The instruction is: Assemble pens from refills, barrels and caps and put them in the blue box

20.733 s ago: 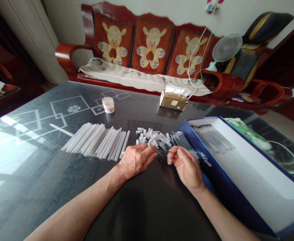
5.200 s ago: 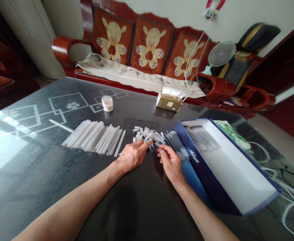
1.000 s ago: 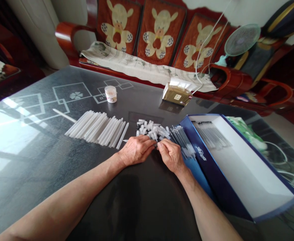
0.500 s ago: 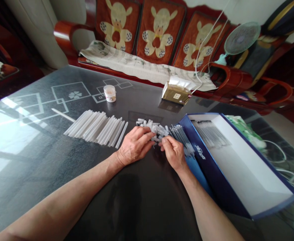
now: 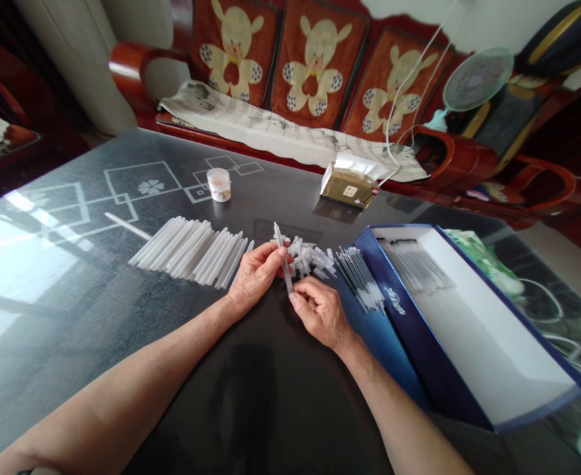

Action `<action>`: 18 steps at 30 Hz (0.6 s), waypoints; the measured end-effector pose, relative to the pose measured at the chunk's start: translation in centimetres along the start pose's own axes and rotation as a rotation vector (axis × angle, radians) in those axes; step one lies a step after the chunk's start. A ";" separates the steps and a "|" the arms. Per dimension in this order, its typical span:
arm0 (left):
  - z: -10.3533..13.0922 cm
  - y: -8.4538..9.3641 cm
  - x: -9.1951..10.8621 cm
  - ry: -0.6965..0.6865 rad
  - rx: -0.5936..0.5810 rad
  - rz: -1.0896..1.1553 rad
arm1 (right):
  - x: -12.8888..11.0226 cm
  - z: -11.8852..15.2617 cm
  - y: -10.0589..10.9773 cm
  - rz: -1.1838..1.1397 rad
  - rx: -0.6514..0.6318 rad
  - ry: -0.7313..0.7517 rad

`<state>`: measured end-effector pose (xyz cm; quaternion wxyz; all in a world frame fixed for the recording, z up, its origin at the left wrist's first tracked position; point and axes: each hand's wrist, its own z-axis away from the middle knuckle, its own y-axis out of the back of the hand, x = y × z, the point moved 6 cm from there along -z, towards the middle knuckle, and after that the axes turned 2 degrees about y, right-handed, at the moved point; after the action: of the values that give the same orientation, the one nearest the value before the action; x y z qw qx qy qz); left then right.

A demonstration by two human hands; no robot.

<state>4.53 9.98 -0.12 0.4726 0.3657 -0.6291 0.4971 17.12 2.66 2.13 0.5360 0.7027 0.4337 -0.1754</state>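
Between thumb and fingers, my left hand (image 5: 255,274) grips a translucent white pen (image 5: 284,267), its pointed tip upward. My right hand (image 5: 323,313) is closed at the pen's lower end; any small part inside those fingers is hidden. Just behind both hands lies a loose heap of short translucent pen caps or plugs (image 5: 313,256). Left of them, a row of translucent pen barrels (image 5: 186,251) lies side by side on the dark table (image 5: 211,409). Dark-tipped pen refills (image 5: 362,280) are bunched to the right of my right hand.
A blue box (image 5: 409,349) with a white inside stands at the right, holding more refills (image 5: 416,264). Toward the back are a small lidded tub (image 5: 218,185) and a tissue pack (image 5: 348,185). One single barrel (image 5: 127,225) lies apart at left. Green-white packaging (image 5: 488,260) and white cables are beyond the box.
Both hands have come back from the heap of small parts toward me. The pen now shows upright between them, with the right hand moved left to its lower end.
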 end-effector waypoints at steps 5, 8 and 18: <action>0.1 -0.9 -0.5 0.154 -0.057 0.189 | -0.5 0.1 -0.7 0.062 -0.037 0.050; 0.0 -0.8 -0.5 0.153 -0.039 0.174 | -0.4 -0.1 0.4 0.092 0.007 0.051; 0.4 -0.7 -0.7 -0.030 -0.171 -0.249 | 5.7 0.5 8.3 0.785 0.276 -0.248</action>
<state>5.31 9.42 -0.58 0.5507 0.4066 -0.6258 0.3738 27.09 4.16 2.89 0.5112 0.8531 0.0384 -0.0977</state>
